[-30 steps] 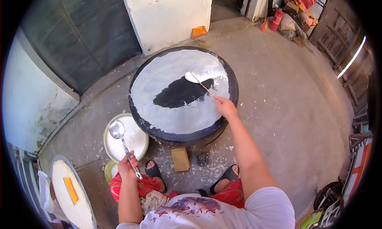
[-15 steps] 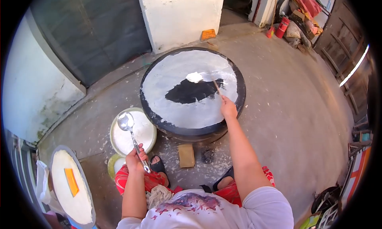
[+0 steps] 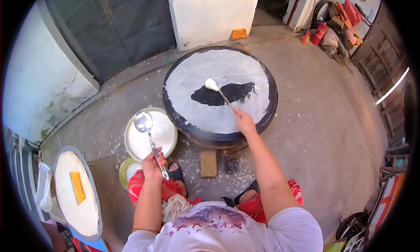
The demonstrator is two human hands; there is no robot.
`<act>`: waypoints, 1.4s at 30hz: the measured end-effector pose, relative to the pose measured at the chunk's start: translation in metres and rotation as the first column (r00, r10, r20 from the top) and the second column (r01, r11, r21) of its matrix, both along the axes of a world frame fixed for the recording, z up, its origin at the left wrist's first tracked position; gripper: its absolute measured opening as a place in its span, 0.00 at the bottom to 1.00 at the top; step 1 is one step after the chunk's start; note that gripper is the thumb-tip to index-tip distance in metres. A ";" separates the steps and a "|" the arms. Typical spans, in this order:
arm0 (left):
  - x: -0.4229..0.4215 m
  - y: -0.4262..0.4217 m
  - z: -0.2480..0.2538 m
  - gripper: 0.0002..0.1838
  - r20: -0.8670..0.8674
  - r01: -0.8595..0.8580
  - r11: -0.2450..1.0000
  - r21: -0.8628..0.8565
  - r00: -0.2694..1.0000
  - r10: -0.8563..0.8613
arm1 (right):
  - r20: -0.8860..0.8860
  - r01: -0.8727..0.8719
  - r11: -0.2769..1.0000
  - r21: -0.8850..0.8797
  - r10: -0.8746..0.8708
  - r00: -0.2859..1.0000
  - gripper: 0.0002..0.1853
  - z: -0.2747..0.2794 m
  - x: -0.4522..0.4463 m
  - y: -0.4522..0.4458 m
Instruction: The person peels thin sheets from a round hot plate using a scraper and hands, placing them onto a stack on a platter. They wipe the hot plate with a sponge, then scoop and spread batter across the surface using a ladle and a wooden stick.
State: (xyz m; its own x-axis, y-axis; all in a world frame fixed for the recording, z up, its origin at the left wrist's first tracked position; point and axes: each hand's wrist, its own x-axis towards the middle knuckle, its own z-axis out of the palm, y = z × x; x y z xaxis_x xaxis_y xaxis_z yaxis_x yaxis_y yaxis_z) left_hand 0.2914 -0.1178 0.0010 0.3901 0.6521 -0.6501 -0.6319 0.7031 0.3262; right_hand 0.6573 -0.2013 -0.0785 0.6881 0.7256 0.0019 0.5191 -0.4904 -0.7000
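My left hand (image 3: 154, 163) is closed around the handle of a large metal ladle (image 3: 143, 121), whose bowl hangs over a round tub (image 3: 174, 143) of white batter. My right hand (image 3: 245, 121) grips a thin wooden stick (image 3: 226, 99). At the stick's far end is a white lump of batter (image 3: 211, 84); whether a blade lies under it is hidden. The stick reaches over a large round black griddle (image 3: 197, 133). A thin white layer (image 3: 214, 118) covers most of its top, with an irregular dark bare patch (image 3: 218, 96) in the middle.
At the left stands an oval tray (image 3: 99, 199) bearing a white sheet and an orange scraper (image 3: 78, 187). A small yellowish container (image 3: 124, 173) sits by my left leg. A brick (image 3: 208, 163) lies before the griddle. Bags and a red cylinder (image 3: 320, 33) stand far right.
My right hand has moved left and a little toward me, and the stick now slants left with its end at the lump. The lump looks smaller. The whole view has shifted slightly.
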 end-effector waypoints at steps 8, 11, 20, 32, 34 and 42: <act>-0.001 -0.003 0.001 0.15 0.007 -0.001 1.000 0.011 1.000 0.001 | -0.053 0.194 0.974 -0.113 -0.201 0.978 0.15 0.037 -0.001 -0.013; -0.002 -0.001 0.000 0.15 -0.017 0.009 1.000 0.026 1.000 -0.009 | -0.034 -0.112 0.991 0.077 0.115 0.993 0.15 -0.007 -0.004 0.005; -0.008 -0.001 0.000 0.15 0.012 0.013 1.000 0.024 1.000 -0.013 | 0.371 0.015 0.988 -0.151 0.042 0.928 0.17 0.092 -0.039 -0.038; -0.009 -0.002 0.006 0.15 0.011 0.031 0.999 0.009 0.999 -0.031 | 0.645 0.059 0.989 -0.138 0.044 0.763 0.22 0.033 -0.090 -0.028; -0.009 -0.003 0.005 0.16 0.008 0.032 0.999 0.008 0.999 -0.032 | 0.604 0.125 0.981 -0.146 -0.012 0.797 0.23 0.041 -0.089 -0.033; -0.007 0.000 0.005 0.15 0.019 0.060 0.998 0.022 0.998 -0.060 | 0.640 0.080 0.982 -0.170 0.049 0.767 0.23 0.023 -0.075 -0.045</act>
State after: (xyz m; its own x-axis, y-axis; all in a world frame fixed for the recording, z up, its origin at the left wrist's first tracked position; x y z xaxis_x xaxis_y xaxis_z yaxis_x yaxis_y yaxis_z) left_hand 0.2849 -0.1181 0.0062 0.4416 0.6407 -0.6281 -0.5954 0.7329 0.3291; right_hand 0.5828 -0.2464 -0.0550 0.5846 0.7464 0.3180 0.8046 -0.5837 -0.1091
